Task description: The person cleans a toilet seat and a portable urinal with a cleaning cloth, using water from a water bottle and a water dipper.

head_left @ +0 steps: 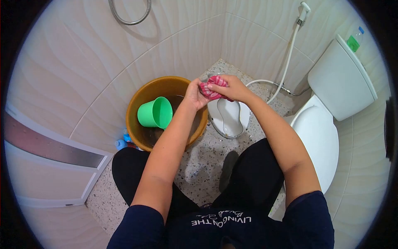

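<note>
A crumpled pink-and-white checked cloth (pixel 216 86) is bunched between my two hands, out in front of me. My right hand (pixel 234 88) grips it from the right, thumb pressed over the folds. From the left, my left hand (pixel 195 95) closes around the cloth's other side, palm turned up and fingertips mostly hidden behind the fabric. A greyish, shiny patch shows just behind the cloth. Below my hands on the floor sits a white rounded object with an hourglass-shaped tray (pixel 230 118). Beside my left forearm stands a brown basin (pixel 137 93) with a green dipper (pixel 150 115) inside.
At the right is a white toilet (pixel 327 141), with a bottle of green liquid (pixel 355 40) on its tank. A white bidet hose (pixel 287 62) hangs by the back wall. Blue bottles (pixel 120 144) stand beside the basin. A framed door panel (pixel 49 145) is at the left.
</note>
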Motion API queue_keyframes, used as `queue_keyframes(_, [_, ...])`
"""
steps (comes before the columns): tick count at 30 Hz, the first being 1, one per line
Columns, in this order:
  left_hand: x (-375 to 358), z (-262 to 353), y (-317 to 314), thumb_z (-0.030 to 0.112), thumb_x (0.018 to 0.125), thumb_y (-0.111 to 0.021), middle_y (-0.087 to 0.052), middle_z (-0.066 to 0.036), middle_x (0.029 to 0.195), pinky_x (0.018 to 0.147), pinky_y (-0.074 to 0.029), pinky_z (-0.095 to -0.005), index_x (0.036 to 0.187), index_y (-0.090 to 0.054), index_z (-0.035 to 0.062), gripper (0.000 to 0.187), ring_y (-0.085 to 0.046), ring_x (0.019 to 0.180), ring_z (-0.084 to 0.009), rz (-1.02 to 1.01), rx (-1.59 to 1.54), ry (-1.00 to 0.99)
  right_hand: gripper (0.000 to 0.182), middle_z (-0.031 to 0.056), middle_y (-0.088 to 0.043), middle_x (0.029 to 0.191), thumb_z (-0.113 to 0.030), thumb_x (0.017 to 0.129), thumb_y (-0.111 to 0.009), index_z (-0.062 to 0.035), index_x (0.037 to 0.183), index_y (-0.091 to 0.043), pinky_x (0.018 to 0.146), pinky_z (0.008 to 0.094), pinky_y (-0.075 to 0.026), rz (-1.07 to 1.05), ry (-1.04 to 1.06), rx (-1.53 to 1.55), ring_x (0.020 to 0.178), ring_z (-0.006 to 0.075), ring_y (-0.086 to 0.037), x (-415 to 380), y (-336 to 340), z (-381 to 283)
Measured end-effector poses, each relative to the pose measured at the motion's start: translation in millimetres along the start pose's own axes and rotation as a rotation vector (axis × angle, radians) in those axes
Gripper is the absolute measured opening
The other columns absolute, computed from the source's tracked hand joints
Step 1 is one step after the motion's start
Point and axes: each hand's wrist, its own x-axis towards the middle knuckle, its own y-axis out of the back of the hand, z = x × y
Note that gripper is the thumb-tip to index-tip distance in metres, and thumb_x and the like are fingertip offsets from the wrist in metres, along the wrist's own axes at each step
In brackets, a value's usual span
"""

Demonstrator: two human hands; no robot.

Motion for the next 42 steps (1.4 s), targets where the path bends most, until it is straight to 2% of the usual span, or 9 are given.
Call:
queue_keyframes(3, [-4.6,6.4,-4.2,0.014,0.076,-0.039,-0.053,-0.023,0.115,0.097,-0.043,-0.0530,0.110,-0.047,-0.0068,0.041,-0.055,0.107,-0.0369,0.058,0.164,-0.060,0.033,0.0094,-0.066,0.089,-0.031,0.079,-0.069,-0.0059,0.101,-0.065,0.071,0.0305,-0.049,0.165,0.131,0.122,0.073,0.0164,-0.061,4.8,-2.7,29.1])
queue_keyframes(5, [-9.3,7.6,-8.4,0.010,0.073,-0.042,-0.055,-0.021,0.110,0.094,-0.046,-0.0506,0.104,-0.048,-0.0052,0.035,-0.057,0.101,-0.0358,0.019,0.226,-0.052,0.040,0.0105,-0.065,0.092,-0.030,0.078,-0.071,-0.0042,0.107,-0.061,0.072,0.0307,-0.050,0.180,-0.241,0.290,0.074,0.0163,-0.061,6.5,24.0,49.6])
queue_keyframes(7, [-9.2,5.8,-9.1,0.011,0.073,-0.042,-0.056,-0.020,0.107,0.090,-0.049,-0.0484,0.104,-0.048,-0.0047,0.035,-0.059,0.097,-0.0339,0.069,0.229,-0.069,0.048,0.0081,-0.064,0.089,-0.031,0.076,-0.072,-0.0044,0.114,-0.057,0.068,0.0315,-0.052,0.704,-0.092,0.036,0.074,0.0152,-0.062,20.1,27.4,119.0])
queue_keyframes(10, [-1.0,-0.7,-1.7,0.011,0.074,-0.042,-0.055,-0.019,0.107,0.087,-0.050,-0.0471,0.104,-0.048,-0.0044,0.034,-0.059,0.094,-0.0324,0.077,0.275,-0.087,0.055,0.0085,-0.064,0.088,-0.031,0.076,-0.073,-0.0012,0.117,-0.052,0.065,0.0326,-0.053,0.299,-0.563,0.375,0.074,0.0156,-0.063,6.8,42.8,111.9])
queue_keyframes(15, [4.2,-12.6,0.5,0.011,0.076,-0.042,-0.054,-0.018,0.110,0.086,-0.051,-0.0452,0.116,-0.044,-0.0048,0.043,-0.060,0.093,-0.0301,0.147,0.358,-0.097,0.040,0.0133,-0.062,0.082,-0.026,0.075,-0.072,0.0048,0.097,-0.060,0.061,0.0324,-0.052,0.229,-0.653,0.747,0.069,0.0186,-0.062,1.0,20.0,97.1])
queue_keyframes(23, [7.2,-31.8,6.3,0.014,0.083,-0.046,-0.052,-0.018,0.121,0.084,-0.050,-0.0437,0.134,-0.039,0.0022,0.052,-0.059,0.101,-0.0312,0.186,0.999,-0.125,0.035,0.0144,-0.066,0.085,-0.028,0.071,-0.065,0.0009,0.092,-0.065,0.067,0.0364,-0.049,0.444,-0.547,-0.042,0.075,0.0246,-0.063,23.1,50.9,131.5])
queue_keyframes(26, [1.4,-35.5,23.8,0.018,0.082,-0.054,-0.050,-0.020,0.128,0.100,-0.035,-0.0519,0.122,-0.054,0.0053,0.042,-0.048,0.119,-0.0350,0.063,1.545,-0.516,0.038,0.0196,-0.067,0.085,-0.033,0.069,-0.063,-0.0031,0.091,-0.066,0.075,0.0412,-0.049,0.525,-0.565,-0.197,0.082,0.0345,-0.064,27.2,46.9,165.5])
queue_keyframes(32, [-21.6,-61.0,42.9,0.017,0.077,-0.059,-0.052,-0.010,0.129,0.104,-0.012,-0.0656,0.114,-0.060,0.0100,0.038,-0.030,0.133,-0.0301,0.035,2.039,-0.425,0.032,0.0118,-0.065,0.093,-0.013,0.070,-0.065,-0.0009,0.100,-0.063,0.072,0.0349,-0.049,1.306,-0.753,0.397,0.081,0.0221,-0.063,-29.7,-34.2,259.1])
queue_keyframes(42, [-20.9,-67.6,41.6,0.014,0.073,-0.063,-0.055,-0.002,0.126,0.104,-0.012,-0.0659,0.107,-0.064,0.0143,0.034,-0.032,0.131,-0.0275,0.075,2.104,-0.498,0.032,0.0096,-0.062,0.093,-0.003,0.075,-0.057,-0.0001,0.107,-0.057,0.072,0.0362,-0.052,1.926,-0.883,0.790,0.081,0.0229,-0.062,-130.4,-74.0,299.3])
